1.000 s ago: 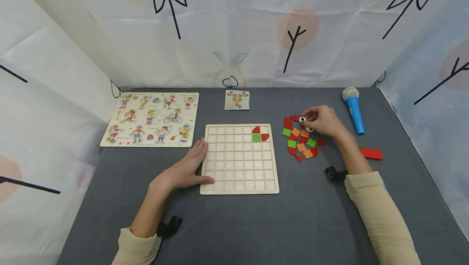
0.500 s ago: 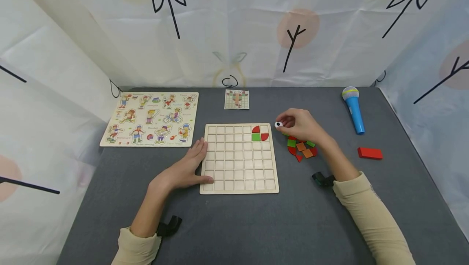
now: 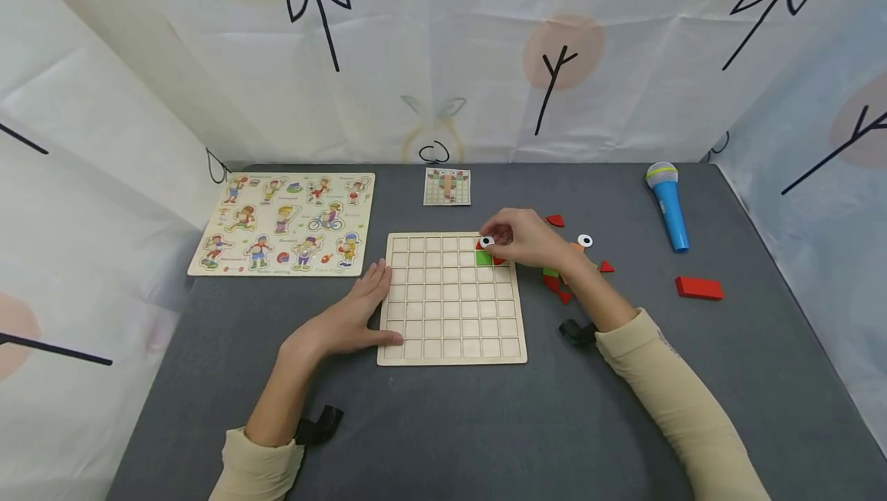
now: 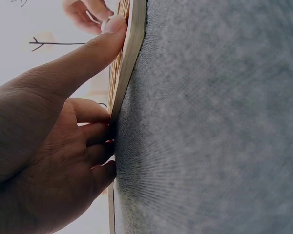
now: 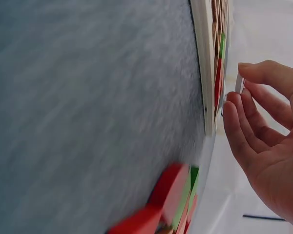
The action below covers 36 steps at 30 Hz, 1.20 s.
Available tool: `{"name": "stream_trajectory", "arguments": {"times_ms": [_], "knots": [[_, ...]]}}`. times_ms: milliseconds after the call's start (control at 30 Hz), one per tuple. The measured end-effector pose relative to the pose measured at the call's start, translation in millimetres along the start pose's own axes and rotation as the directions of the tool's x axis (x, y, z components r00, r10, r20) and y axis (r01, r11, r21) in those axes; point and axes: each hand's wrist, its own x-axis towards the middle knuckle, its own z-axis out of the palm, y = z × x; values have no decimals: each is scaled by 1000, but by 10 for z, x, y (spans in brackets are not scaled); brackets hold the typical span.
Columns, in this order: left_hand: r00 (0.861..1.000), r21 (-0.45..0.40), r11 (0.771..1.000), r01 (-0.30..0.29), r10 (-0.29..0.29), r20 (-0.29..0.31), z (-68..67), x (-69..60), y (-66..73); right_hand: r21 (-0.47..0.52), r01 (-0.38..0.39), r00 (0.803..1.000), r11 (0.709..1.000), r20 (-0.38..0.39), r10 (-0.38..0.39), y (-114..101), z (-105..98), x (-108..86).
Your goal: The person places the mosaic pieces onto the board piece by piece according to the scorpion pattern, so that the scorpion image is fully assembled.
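Observation:
A wooden grid board (image 3: 450, 308) lies flat on the dark table. My left hand (image 3: 349, 316) rests at its left edge, the thumb over the front left corner and the fingers along the side. Over the board's back right part, my right hand (image 3: 527, 238) pinches a white round eye piece (image 3: 487, 242) between thumb and fingertips. The right wrist view shows this disc (image 5: 240, 84) edge-on, above the board. Beneath it sit a green square (image 3: 483, 258) and red quarter-round pieces, partly hidden by the hand and the disc.
Loose red, green and orange pieces (image 3: 552, 283) lie right of the board, partly under the right forearm. Another eye piece (image 3: 585, 240) is among them. A pattern card (image 3: 446, 187), a picture puzzle (image 3: 284, 224), a blue toy microphone (image 3: 671, 212) and a red block (image 3: 700, 288) surround the board.
My right hand has picked up one eye piece from the loose pile and carried it left to above the board. The left hand has stayed at the board's edge.

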Motion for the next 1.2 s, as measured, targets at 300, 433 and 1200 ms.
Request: {"name": "stream_trajectory", "arguments": {"times_ms": [300,433,1200], "knots": [[999,37,999,36,-37,11,9,24,-14,-86,32,999,996,31,-30,-67,100,228],[1000,25,999,24,-24,9,11,19,-26,-80,56,996,995,67,-51,-88,130,276],[999,39,999,39,-39,4,14,23,-29,46,9,1000,999,15,-9,-90,-28,60]]}}
